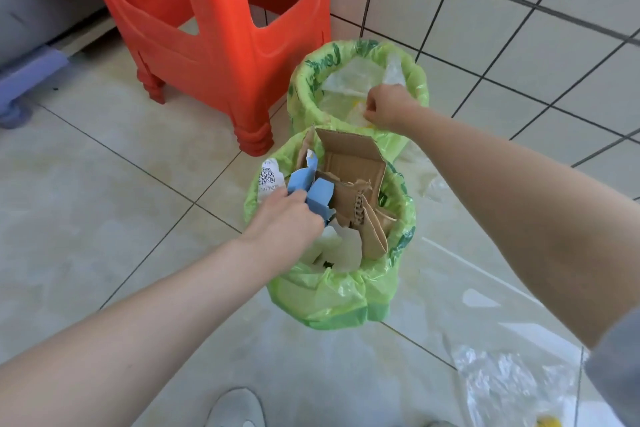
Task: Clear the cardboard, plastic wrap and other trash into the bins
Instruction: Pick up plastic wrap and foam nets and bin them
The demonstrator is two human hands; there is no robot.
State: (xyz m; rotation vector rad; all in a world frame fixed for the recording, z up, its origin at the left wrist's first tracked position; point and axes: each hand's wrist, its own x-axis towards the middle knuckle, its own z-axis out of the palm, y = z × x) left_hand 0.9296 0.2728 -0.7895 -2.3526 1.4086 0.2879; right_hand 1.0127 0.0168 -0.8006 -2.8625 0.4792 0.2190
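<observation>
The only print I can make out is a QR code on a white label [269, 177] at the left rim of the near bin [332, 302]; the small text under it is too blurred for me to read, and the dark green lettering on the bin liners is folded and illegible. Both bins wear pale green bags and stand touching, the far bin [360, 80] against the tiled wall, the near one just in front of it on the floor. An orange plastic stool [221, 38] stands just beside them on the left, its foot close to the near bin's rim. My left hand [285, 218] reaches over the near bin with fingers curled round a piece of blue cardboard [311, 194], pushing it in beside the brown cardboard [349, 180] that sticks up above the rim, torn and crowded. My right hand [386, 106] stretches across to the far bin, fist closed and pinching clear plastic wrap [353, 80] that fills that bin. More clear plastic sheeting [502, 381] lies spread on the floor tiles at lower right, near the bins, with something small and yellow [549, 421] at the bottom edge. A grey shoe toe [235, 407] shows below.
</observation>
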